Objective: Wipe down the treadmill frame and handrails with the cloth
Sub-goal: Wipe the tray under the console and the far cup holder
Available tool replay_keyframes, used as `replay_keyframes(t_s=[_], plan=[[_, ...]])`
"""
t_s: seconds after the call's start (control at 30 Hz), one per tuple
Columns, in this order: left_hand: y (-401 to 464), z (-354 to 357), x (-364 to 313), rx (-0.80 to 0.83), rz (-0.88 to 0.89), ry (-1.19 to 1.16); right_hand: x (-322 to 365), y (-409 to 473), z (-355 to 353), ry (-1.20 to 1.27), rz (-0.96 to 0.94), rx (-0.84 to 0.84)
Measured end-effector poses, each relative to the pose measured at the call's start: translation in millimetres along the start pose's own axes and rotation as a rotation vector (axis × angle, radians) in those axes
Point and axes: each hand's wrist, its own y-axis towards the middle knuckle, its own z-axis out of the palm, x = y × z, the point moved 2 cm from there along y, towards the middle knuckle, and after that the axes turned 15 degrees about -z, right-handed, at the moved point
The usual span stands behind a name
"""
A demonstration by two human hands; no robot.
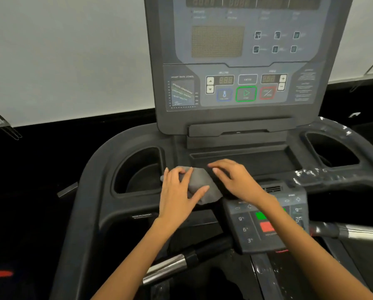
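A grey cloth (199,182) lies bunched on the dark treadmill frame (94,191), on the tray ledge below the console. My left hand (179,191) presses down on the cloth with fingers spread over it and the thumb hooked along its right side. My right hand (235,178) rests just right of the cloth with fingers curled down onto the ledge, touching the cloth's edge. A chrome-and-black handrail (170,267) runs under my left forearm. The other handrail (354,231) sticks out at the right.
The upright console panel (242,61) with buttons stands right behind the ledge. Cup-holder wells sit at left (138,169) and right (330,150). A small keypad (263,226) with green and red buttons lies under my right wrist. White smears mark the right frame rail (311,174).
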Motion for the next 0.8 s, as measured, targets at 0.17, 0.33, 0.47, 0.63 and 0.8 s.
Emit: replay_keyframes(t_s=[0.17,0.33,0.47,0.63,0.8], plan=[[-6,25,-27,0.098,-0.136,0.173,-34,-17,-23,-0.335,0.205,0.149],[24,45,-41,0.113,-0.111,0.247,-34,-31,-29,-0.286,0.265,0.119],[47,63,-56,0.165,-0.130,0.326,-36,-34,-31,-0.236,0.234,0.056],[52,78,-74,0.119,-0.231,0.337,-42,-35,-31,-0.105,0.213,-0.065],[57,91,-95,0.176,-0.263,0.322,-43,-33,-36,0.050,0.233,-0.224]])
